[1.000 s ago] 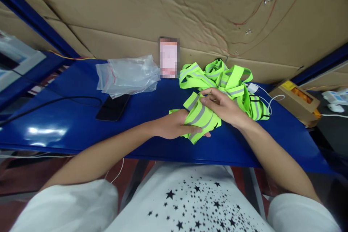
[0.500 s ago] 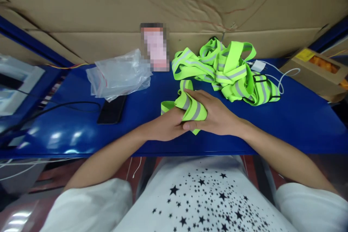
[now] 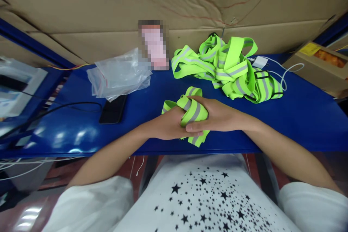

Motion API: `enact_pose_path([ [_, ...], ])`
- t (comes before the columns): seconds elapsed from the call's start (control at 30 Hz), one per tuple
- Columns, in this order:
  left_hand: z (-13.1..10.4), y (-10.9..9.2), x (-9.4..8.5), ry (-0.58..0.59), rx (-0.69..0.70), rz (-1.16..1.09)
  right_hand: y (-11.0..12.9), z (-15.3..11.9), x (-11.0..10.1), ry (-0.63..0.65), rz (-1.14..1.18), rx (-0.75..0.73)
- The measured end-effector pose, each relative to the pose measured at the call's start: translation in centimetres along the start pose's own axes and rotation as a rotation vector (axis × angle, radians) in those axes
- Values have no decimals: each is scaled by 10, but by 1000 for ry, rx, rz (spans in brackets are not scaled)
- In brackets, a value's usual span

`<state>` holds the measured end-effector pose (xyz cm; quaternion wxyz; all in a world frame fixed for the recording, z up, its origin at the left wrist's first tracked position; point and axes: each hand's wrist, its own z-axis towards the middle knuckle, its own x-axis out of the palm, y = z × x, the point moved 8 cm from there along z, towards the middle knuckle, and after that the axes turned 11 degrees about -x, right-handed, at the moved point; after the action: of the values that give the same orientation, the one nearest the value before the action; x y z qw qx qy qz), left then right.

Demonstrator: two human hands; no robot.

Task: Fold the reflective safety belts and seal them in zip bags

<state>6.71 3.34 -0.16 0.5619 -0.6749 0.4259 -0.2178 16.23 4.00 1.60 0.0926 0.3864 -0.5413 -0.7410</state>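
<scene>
Snugly bunched, yellow-green strap (image 3: 196, 111) between left hand (image 3: 170, 124) and right hand (image 3: 216, 115), both gripping it, ends poking out.

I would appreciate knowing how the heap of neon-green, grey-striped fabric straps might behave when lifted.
The heap of neon-green, grey-striped fabric straps would probably sag, since its loops bend and fold. Pulling one loop may drag others, as they overlap. It seems unlikely to roll, lying spread out.

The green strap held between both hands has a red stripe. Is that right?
Not quite: the head view shows a grey stripe, not a red one. The green strap is held between the left hand and the right hand.
</scene>
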Motion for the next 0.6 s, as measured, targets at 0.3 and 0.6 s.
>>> enact_pose_path([
  [0.3,8,15,14,227,-194,-406,5,0,-17,-208,-85,-64],
  [0.6,5,18,12,233,-192,-142,13,-6,-24,-190,-32,-17],
])
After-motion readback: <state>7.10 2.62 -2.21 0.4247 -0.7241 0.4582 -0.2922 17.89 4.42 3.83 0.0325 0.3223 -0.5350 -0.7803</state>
